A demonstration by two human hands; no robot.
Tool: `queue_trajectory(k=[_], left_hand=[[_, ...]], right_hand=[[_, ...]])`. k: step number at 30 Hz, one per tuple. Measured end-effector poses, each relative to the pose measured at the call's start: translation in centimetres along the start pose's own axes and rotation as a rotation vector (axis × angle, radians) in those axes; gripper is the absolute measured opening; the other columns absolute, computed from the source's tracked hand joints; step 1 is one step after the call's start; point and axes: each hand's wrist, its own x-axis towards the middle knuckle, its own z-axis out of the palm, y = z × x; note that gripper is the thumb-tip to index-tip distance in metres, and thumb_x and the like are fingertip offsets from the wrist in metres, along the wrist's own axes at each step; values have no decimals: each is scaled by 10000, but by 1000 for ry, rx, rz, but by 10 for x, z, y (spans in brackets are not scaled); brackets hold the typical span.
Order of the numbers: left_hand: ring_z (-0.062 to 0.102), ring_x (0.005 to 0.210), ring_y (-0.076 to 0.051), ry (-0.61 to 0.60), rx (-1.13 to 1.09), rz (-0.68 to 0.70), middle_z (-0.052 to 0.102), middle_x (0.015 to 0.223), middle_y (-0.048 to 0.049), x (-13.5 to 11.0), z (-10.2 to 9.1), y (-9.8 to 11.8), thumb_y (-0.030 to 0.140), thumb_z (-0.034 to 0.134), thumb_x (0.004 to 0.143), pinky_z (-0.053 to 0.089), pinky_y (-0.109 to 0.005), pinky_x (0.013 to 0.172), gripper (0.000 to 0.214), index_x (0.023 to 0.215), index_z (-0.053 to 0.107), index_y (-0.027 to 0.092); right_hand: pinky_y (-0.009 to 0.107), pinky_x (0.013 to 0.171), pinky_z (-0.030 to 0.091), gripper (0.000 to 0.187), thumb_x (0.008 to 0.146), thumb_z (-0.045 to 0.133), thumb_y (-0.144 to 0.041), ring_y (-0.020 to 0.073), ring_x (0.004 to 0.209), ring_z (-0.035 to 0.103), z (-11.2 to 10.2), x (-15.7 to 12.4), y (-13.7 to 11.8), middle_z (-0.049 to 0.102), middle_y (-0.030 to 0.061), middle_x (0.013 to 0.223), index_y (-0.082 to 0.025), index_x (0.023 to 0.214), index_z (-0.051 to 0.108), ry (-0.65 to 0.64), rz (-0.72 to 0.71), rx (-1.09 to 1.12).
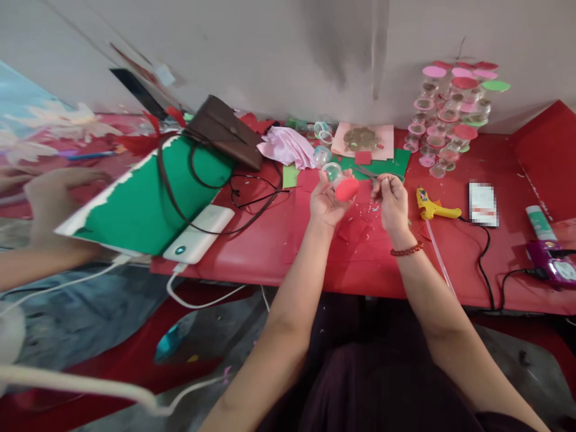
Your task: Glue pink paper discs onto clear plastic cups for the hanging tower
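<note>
My left hand (327,204) is closed around a small clear plastic cup piece (332,173), tilted, with a round red disc (347,189) on its near end. Something green shows through the plastic. To the right, my right hand (392,199), with a beaded bracelet at the wrist, has its fingers pinched together. What they hold, if anything, I cannot make out. Dark scissors (363,171) lie just behind its fingertips, their handles partly hidden. Red paper (353,231) with small scraps spreads under both hands. A yellow glue gun (435,207) lies right of my right hand.
Stacked clear cups with coloured discs (461,114) stand at the back right. A brown bag (225,132), eyeglasses (254,192) and a white power bank (200,233) lie left, by a green board (148,198). Cables cross the front edge. Another person's arm (45,204) is at far left.
</note>
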Motion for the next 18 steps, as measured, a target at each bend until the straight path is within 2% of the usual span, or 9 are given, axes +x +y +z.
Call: queue_trajectory(k=[7, 10, 13, 15, 18], left_hand=[[770, 1043, -186, -5, -45, -32, 813, 1077, -85, -3, 3, 1, 586, 426, 1071, 618, -277, 763, 510, 1192, 727, 192], [748, 1145, -201, -15, 7, -7, 806, 1129, -91, -1, -1, 1, 601, 455, 1055, 622, -290, 816, 498, 1156, 732, 200], [682, 1305, -251, -50, 109, 39, 786, 1228, -108, 4, -7, 0, 645, 511, 1012, 622, -352, 919, 506, 1119, 747, 210], [641, 1372, -278, -81, 178, 70, 778, 1263, -109, 6, -11, -1, 679, 544, 979, 616, -400, 974, 515, 1098, 754, 224], [607, 1415, -296, -115, 248, 117, 779, 1265, -103, 8, -13, -1, 714, 617, 919, 604, -447, 1033, 514, 1074, 752, 244]], right_hand=[[254, 663, 558, 380, 877, 758, -612, 97, 636, 625, 2, -3, -2, 689, -33, 756, -251, 940, 660, -9, 51, 52], [255, 682, 562, 361, 866, 776, -584, 103, 665, 644, 3, -3, -4, 692, -32, 762, -249, 938, 663, -16, 81, 83], [256, 683, 551, 310, 893, 748, -541, 108, 676, 640, 6, -4, -11, 672, -34, 758, -252, 942, 648, 3, 103, 76], [253, 656, 531, 275, 935, 686, -514, 109, 654, 612, 9, -5, -16, 634, -39, 725, -254, 895, 607, 40, 115, 56], [246, 559, 454, 325, 1010, 531, -503, 110, 558, 504, 11, -6, -22, 505, -57, 622, -265, 794, 482, 90, 133, 16]])
